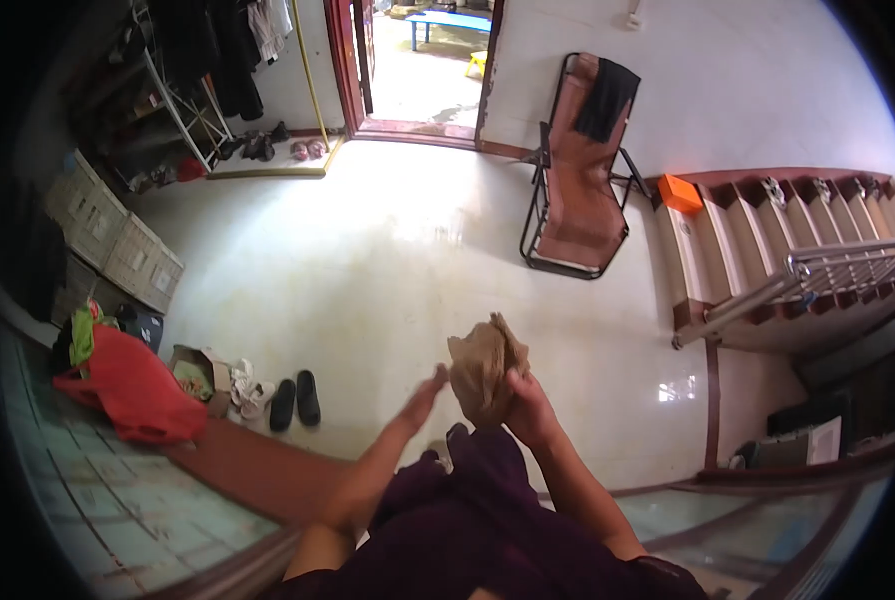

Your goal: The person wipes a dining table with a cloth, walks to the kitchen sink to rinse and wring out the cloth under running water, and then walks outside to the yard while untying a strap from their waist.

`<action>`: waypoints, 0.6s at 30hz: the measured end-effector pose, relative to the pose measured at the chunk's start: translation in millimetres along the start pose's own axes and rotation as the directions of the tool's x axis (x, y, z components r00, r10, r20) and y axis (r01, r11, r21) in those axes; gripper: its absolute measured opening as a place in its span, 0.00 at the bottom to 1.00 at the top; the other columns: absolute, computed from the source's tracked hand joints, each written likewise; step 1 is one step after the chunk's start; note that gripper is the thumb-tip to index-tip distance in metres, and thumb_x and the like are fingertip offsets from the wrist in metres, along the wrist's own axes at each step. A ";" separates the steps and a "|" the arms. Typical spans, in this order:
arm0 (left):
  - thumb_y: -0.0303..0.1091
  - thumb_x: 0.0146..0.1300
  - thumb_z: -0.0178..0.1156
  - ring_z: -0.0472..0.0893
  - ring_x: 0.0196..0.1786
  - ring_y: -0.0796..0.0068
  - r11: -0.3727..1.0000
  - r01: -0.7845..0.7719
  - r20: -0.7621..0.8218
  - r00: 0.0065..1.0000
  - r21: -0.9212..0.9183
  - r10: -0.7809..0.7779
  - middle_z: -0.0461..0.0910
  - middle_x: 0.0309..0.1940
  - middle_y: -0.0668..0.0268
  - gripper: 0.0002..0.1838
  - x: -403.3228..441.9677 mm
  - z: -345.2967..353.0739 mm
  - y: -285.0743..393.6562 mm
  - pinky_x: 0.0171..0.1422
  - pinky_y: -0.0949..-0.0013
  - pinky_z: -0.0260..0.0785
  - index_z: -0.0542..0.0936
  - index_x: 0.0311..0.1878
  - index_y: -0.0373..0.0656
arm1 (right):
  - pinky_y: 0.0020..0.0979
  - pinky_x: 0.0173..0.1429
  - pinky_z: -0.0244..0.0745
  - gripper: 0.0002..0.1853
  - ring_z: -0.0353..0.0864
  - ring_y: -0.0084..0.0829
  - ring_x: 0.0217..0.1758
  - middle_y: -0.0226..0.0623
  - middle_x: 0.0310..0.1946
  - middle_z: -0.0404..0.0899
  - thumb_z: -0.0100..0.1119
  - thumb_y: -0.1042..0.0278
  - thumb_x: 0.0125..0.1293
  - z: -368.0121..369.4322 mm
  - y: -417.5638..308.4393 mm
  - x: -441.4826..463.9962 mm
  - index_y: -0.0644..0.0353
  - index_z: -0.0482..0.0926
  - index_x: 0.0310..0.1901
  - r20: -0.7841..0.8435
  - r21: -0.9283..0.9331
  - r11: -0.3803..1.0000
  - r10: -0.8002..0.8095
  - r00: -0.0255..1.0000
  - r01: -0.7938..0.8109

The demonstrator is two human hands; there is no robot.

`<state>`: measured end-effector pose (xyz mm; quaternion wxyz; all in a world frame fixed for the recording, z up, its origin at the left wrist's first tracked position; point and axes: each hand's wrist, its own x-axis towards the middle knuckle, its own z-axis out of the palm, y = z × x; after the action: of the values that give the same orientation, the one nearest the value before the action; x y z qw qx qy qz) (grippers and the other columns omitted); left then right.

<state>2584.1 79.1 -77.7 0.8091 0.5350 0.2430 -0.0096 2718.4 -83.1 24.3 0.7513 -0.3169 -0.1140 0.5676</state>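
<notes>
A crumpled piece of brown paper (484, 372), perhaps a paper bag, is held up in front of my body. My right hand (530, 408) grips its right side, with the thumb on the near face and the other fingers mostly hidden behind. To the left of the paper is my left hand (427, 394), seen edge-on and slightly blurred. Its fingers look stretched out, close to the paper's left edge, and nothing shows in them. Whether they touch the paper is hard to make out.
A brown reclining chair (584, 185) stands ahead, near an orange box (680, 194) on the stairs (737, 240). At left are a red bag (137, 385), a cardboard box (199, 372), dark slippers (295, 400) and wooden crates (117, 232). A doorway (422, 85) opens outside.
</notes>
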 end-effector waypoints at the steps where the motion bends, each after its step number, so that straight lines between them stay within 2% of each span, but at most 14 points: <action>1: 0.68 0.70 0.35 0.64 0.69 0.73 0.977 -0.204 -0.102 0.975 -0.059 0.198 0.69 0.66 0.65 0.42 28.6 14.8 5.8 0.74 0.66 0.54 0.61 0.71 0.41 | 0.41 0.69 0.65 0.29 0.70 0.36 0.65 0.40 0.62 0.70 0.55 0.58 0.70 -5.5 -11.2 18.9 0.63 0.63 0.67 -0.060 -0.118 0.993 -0.012 0.998 0.005; 3: 0.68 0.69 0.36 0.66 0.69 0.68 0.904 0.023 0.053 0.999 -0.427 0.000 0.66 0.68 0.63 0.42 62.0 35.2 81.4 0.74 0.63 0.57 0.59 0.72 0.43 | 0.37 0.67 0.68 0.27 0.73 0.33 0.62 0.39 0.59 0.73 0.59 0.66 0.68 -19.2 -31.6 60.7 0.65 0.65 0.65 -0.174 -0.352 0.936 -0.072 0.982 0.007; 4: 0.68 0.68 0.36 0.66 0.69 0.66 0.835 0.054 0.124 0.992 -0.547 0.016 0.66 0.68 0.62 0.41 90.3 33.5 92.2 0.74 0.60 0.58 0.59 0.72 0.44 | 0.36 0.66 0.68 0.26 0.73 0.32 0.61 0.38 0.58 0.74 0.58 0.67 0.68 -24.8 -43.4 82.8 0.65 0.66 0.64 -0.175 -0.376 0.925 -0.131 0.976 0.057; 6: 0.70 0.67 0.34 0.68 0.68 0.64 0.801 0.061 0.178 0.982 -0.596 0.058 0.67 0.67 0.61 0.42 133.1 31.2 136.9 0.73 0.58 0.59 0.60 0.72 0.46 | 0.34 0.66 0.68 0.24 0.74 0.30 0.60 0.37 0.56 0.75 0.58 0.69 0.68 -41.6 -74.7 130.3 0.66 0.67 0.63 -0.168 -0.433 0.888 -0.249 0.954 0.156; 9: 0.61 0.70 0.46 0.75 0.61 0.66 0.774 0.113 0.278 0.957 -0.623 0.084 0.73 0.60 0.61 0.36 214.6 -5.0 159.0 0.69 0.62 0.65 0.65 0.67 0.40 | 0.32 0.65 0.67 0.23 0.73 0.28 0.60 0.38 0.56 0.75 0.56 0.69 0.69 -88.5 -115.4 207.9 0.67 0.67 0.63 -0.131 -0.666 0.744 -0.175 0.976 0.044; 10: 0.56 0.69 0.51 0.75 0.59 0.67 0.862 0.065 0.227 0.972 -0.503 0.060 0.75 0.57 0.62 0.32 242.8 -13.8 176.5 0.67 0.63 0.66 0.67 0.64 0.39 | 0.32 0.65 0.67 0.23 0.73 0.28 0.60 0.38 0.56 0.75 0.55 0.69 0.69 -105.5 -137.2 245.6 0.67 0.68 0.63 -0.105 -0.739 0.673 -0.160 0.981 0.030; 11: 0.50 0.68 0.56 0.76 0.57 0.69 0.932 0.029 0.165 0.986 -0.362 0.033 0.76 0.55 0.62 0.28 262.5 -24.6 189.7 0.65 0.64 0.67 0.70 0.62 0.37 | 0.30 0.64 0.67 0.22 0.72 0.26 0.59 0.38 0.55 0.76 0.54 0.69 0.69 -121.7 -146.0 280.5 0.66 0.69 0.63 -0.084 -0.853 0.521 -0.208 0.975 0.038; 12: 0.45 0.67 0.60 0.77 0.55 0.71 0.979 0.013 0.092 0.996 -0.201 0.006 0.78 0.53 0.63 0.25 279.2 -39.6 204.2 0.63 0.66 0.68 0.72 0.59 0.36 | 0.30 0.64 0.67 0.22 0.73 0.26 0.58 0.37 0.55 0.76 0.54 0.69 0.70 -117.0 -165.7 313.7 0.66 0.69 0.63 -0.054 -0.835 0.549 -0.168 0.984 0.048; 13: 0.32 0.62 0.65 0.77 0.52 0.76 0.997 -0.039 -0.035 0.999 -0.073 0.037 0.79 0.47 0.65 0.19 297.5 -52.4 220.1 0.58 0.68 0.69 0.76 0.53 0.35 | 0.30 0.64 0.67 0.22 0.73 0.26 0.58 0.37 0.54 0.77 0.53 0.69 0.70 -106.1 -186.9 344.5 0.66 0.69 0.63 -0.022 -0.813 0.579 -0.126 0.992 0.056; 14: 0.34 0.62 0.65 0.78 0.48 0.78 0.997 -0.075 -0.108 0.991 0.023 0.077 0.80 0.44 0.65 0.17 312.9 -66.6 239.4 0.54 0.70 0.71 0.78 0.51 0.36 | 0.30 0.63 0.68 0.21 0.73 0.25 0.58 0.37 0.54 0.77 0.53 0.69 0.70 -94.7 -207.8 376.3 0.66 0.70 0.62 0.008 -0.794 0.606 -0.078 0.997 0.053; 15: 0.34 0.62 0.64 0.79 0.46 0.78 0.997 -0.079 -0.190 0.979 -0.008 0.076 0.80 0.44 0.65 0.16 327.8 -84.9 249.4 0.52 0.71 0.71 0.78 0.51 0.35 | 0.30 0.62 0.69 0.21 0.74 0.25 0.56 0.36 0.53 0.78 0.51 0.68 0.71 -83.3 -225.8 406.7 0.65 0.70 0.63 0.081 -0.786 0.610 -0.059 0.995 0.100; 16: 0.33 0.63 0.64 0.79 0.45 0.78 0.995 -0.087 -0.271 0.960 -0.047 0.071 0.80 0.43 0.65 0.16 339.2 -98.9 262.8 0.50 0.72 0.72 0.78 0.50 0.35 | 0.29 0.60 0.70 0.19 0.74 0.23 0.54 0.34 0.51 0.78 0.50 0.66 0.72 -79.3 -234.2 435.5 0.65 0.72 0.61 0.054 -0.732 0.680 -0.001 0.999 0.040; 17: 0.32 0.64 0.62 0.80 0.44 0.77 0.996 -0.088 -0.367 0.927 -0.025 0.072 0.81 0.44 0.64 0.15 347.5 -113.0 280.9 0.49 0.72 0.73 0.77 0.51 0.33 | 0.30 0.64 0.67 0.19 0.74 0.27 0.58 0.35 0.55 0.77 0.48 0.67 0.73 -73.0 -243.4 466.4 0.62 0.72 0.62 0.066 -0.771 0.636 0.022 0.998 0.037; 18: 0.31 0.66 0.59 0.80 0.46 0.75 0.956 -0.259 -0.433 0.884 -0.137 0.178 0.81 0.45 0.63 0.14 357.0 -122.3 299.0 0.52 0.71 0.74 0.77 0.51 0.33 | 0.30 0.68 0.64 0.18 0.74 0.30 0.63 0.37 0.60 0.76 0.45 0.68 0.75 -68.8 -251.5 497.3 0.59 0.72 0.63 0.078 -0.808 0.587 0.044 0.996 0.038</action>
<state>2934.4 400.6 -2.1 0.7820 0.4686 0.3474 0.2195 3115.3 314.2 29.6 0.5185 -0.5979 -0.3924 0.4687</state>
